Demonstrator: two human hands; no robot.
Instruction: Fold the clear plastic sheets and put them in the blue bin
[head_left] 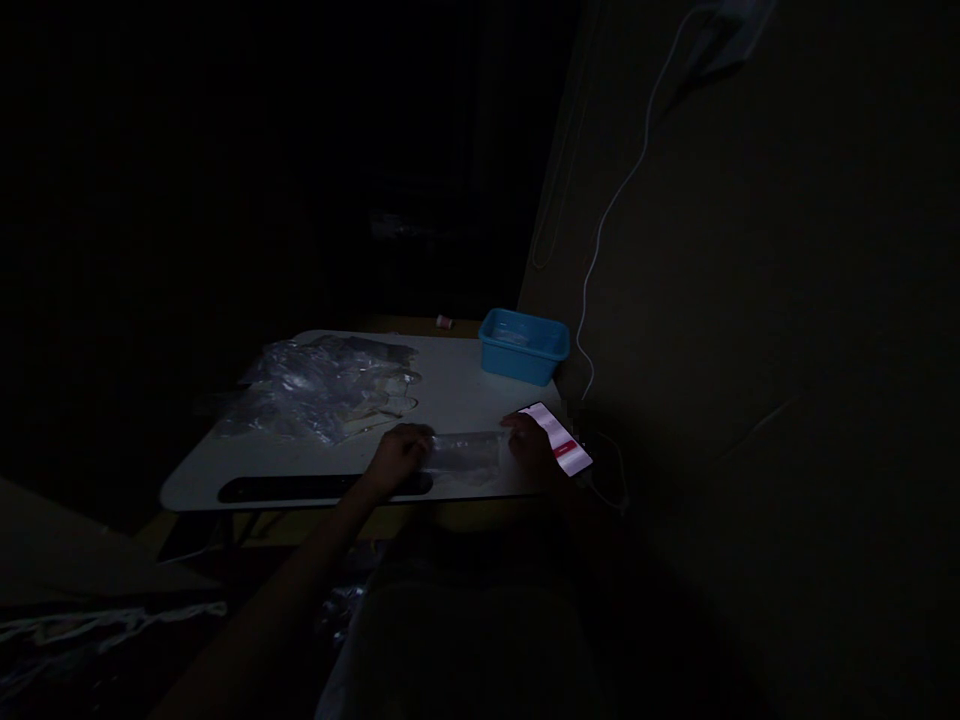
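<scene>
Your left hand [401, 455] and right hand [531, 447] seemingly pinch the clear plastic bag [466, 455]; in this dimness, your wrist could knock the lit phone [559, 440] off the tabletop [457, 385].

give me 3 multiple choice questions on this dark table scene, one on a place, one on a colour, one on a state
1. Where does the tub stand?
A. on the far right part of the table
B. on the floor
C. on the near left corner

2. What colour is the tub?
A. red
B. blue
C. yellow

3. What state is the phone in?
A. screen dark
B. face down
C. screen lit

Answers:
1. A, it stands on the table's far right part, near the wall.
2. B, its walls and rim show blue.
3. C, the screen glows white and red beside the right hand, while the left hand rests on a clear plastic bag.
</scene>
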